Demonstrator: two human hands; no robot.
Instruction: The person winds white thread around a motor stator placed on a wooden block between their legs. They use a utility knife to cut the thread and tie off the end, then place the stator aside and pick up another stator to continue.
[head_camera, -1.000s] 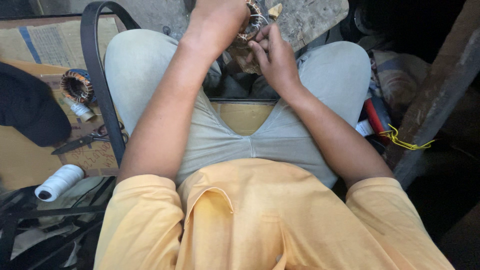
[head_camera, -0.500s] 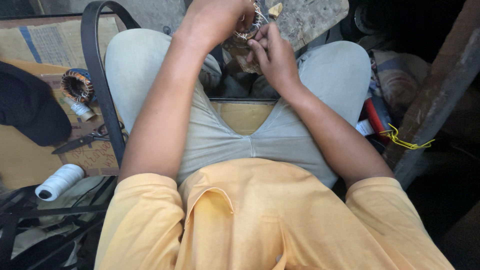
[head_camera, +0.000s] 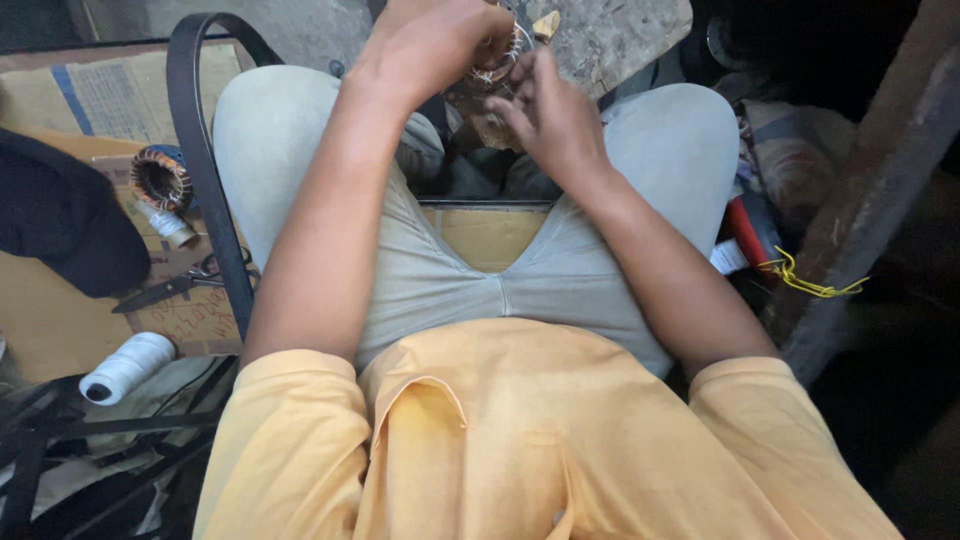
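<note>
While left hand (head_camera: 440, 45) grips wound coil (head_camera: 497, 62), right hand (head_camera: 548, 115) touches it.

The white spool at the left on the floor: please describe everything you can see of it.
The white spool is a cylinder wound with white thread or cord, with a dark hole at its end. It lies on its side, tilted, at the edge of the brown cardboard, beside dark straps. Neither hand touches it.

A person in a yellow shirt and grey trousers

The shirt (head_camera: 520, 440) has short sleeves and an open collar. Both arms are bare. The trousers (head_camera: 500, 270) are light grey.
</note>
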